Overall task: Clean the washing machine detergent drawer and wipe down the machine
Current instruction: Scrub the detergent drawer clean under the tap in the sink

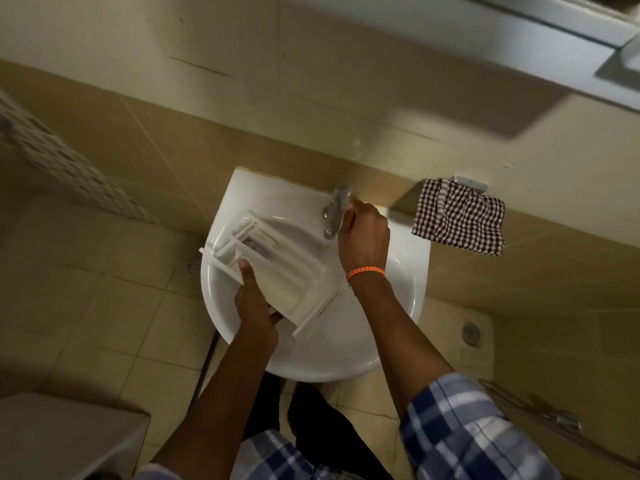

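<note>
A white plastic detergent drawer (277, 268) lies tilted inside a white wash basin (405, 289), its compartments facing up. My left hand (254, 303) grips the drawer's near left side, thumb over the rim. My right hand (363, 237), with an orange band on the wrist, is closed on the chrome tap (336, 209) at the back of the basin. No water stream is visible. The drawer's front panel points toward me.
A brown-and-white checked cloth (460, 216) hangs on a wall hook right of the basin. Beige tiled wall behind, tiled floor with drains (471, 332) below. A white appliance corner (69, 434) sits at lower left; a door handle (561, 419) at lower right.
</note>
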Demonstrator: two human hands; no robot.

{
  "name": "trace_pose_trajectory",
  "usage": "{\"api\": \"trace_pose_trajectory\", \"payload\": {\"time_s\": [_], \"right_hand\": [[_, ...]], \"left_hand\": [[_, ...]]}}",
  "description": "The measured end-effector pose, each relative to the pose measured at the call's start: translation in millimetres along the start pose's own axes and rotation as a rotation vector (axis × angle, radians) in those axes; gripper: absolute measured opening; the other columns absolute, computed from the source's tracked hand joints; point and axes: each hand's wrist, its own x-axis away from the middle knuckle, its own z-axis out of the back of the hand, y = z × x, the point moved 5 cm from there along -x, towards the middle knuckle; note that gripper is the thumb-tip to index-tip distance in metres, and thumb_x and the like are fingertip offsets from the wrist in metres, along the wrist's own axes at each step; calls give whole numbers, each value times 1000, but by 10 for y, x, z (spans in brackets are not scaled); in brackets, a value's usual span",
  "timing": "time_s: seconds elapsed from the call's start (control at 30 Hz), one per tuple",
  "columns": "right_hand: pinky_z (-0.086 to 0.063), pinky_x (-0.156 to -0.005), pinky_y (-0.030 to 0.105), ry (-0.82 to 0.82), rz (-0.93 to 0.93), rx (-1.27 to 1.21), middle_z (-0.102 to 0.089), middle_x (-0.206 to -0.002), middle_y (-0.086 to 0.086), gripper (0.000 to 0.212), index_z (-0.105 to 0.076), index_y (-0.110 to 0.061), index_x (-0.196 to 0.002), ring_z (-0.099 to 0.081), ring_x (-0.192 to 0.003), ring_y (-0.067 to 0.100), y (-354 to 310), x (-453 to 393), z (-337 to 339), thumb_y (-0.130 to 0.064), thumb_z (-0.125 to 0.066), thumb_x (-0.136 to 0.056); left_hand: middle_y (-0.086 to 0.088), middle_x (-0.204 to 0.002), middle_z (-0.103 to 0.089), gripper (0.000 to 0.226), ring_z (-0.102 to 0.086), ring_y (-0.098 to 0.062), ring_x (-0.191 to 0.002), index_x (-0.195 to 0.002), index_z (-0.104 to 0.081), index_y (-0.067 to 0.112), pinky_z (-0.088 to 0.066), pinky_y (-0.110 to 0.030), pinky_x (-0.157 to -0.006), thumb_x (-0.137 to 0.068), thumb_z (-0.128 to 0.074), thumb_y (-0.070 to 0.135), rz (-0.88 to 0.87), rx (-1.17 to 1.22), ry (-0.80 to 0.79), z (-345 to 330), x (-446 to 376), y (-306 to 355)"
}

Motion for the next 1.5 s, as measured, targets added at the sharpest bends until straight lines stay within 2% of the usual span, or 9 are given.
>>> {"api": "trace_pose_trajectory", "payload": {"time_s": [0.13,0.33,0.47,0.67,0.83,0.97,1.1,1.27,1.5], "right_hand": [[-42,-66,32,-61,-28,-39,-73,-87,14,25,-71,-7,-88,-67,-78,31,-45,7,-74,-10,-49,-99],[-56,-80,29,-191,-151,-149,-80,-97,7,29,-80,-16,-103,-73,-87,24,322,108,69,-18,-51,-101],[-59,-88,37,-319,-235,-113,-79,-98,11,27,-81,-14,-98,-73,-93,30,462,311,47,-15,-54,-99],[-58,-83,34,-342,-161,-74,-79,-99,11,27,-81,-14,-100,-72,-90,29,457,460,238,-14,-54,-102],[-60,-80,37,-263,-34,-30,-77,-99,10,25,-78,-12,-102,-71,-88,27,399,469,492,-16,-53,-103],[-53,-80,36,31,249,12,-65,-111,8,18,-72,-10,-113,-59,-101,25,380,355,865,-11,-64,-96],[-47,-99,46,175,231,227,-54,-132,13,51,-59,-9,-133,-49,-119,30,621,172,1118,-28,-76,-88],[-8,-130,51,25,76,458,-17,-174,10,92,-19,-10,-166,-16,-161,30,1120,25,1024,-39,-66,-93],[-34,-123,49,26,185,348,-40,-166,3,67,-47,-18,-157,-36,-155,25,1222,28,1121,-7,-68,-95]], "left_hand": [[-7,-128,-72,80,-70,-34,-115,-145,-61,25,-64,-48,-81,-88,-62,82,27,-58,-8,-25,25,79],[4,-129,-71,72,-68,-23,-116,-147,-57,35,-63,-49,-88,-90,-62,79,-173,-210,-64,-104,128,277],[-4,-123,-74,102,-72,-29,-112,-137,-60,32,-60,-61,-99,-64,-58,104,-294,-366,-35,-118,148,353],[-8,-119,-71,125,-72,-33,-108,-145,-45,18,-64,-57,-93,-57,-58,106,-262,-385,28,-125,296,426],[-8,-132,-62,88,-63,-33,-122,-142,-32,20,-58,-60,-103,-83,-85,57,-178,-345,4,-186,384,359],[-11,-125,-63,69,-65,-32,-113,-137,-37,19,-61,-54,-94,-93,-78,52,-125,-251,28,-230,448,337],[-6,-120,-63,59,-65,-27,-105,-137,-43,19,-58,-40,-76,-98,-71,53,-203,-249,21,-301,524,366],[-5,-127,-63,63,-64,-32,-117,-141,-43,21,-60,-54,-98,-97,-70,58,-273,-326,4,-350,579,331],[-6,-124,-67,58,-67,-29,-110,-137,-51,23,-60,-41,-76,-96,-69,59,-239,-279,-14,-290,625,232]]}}
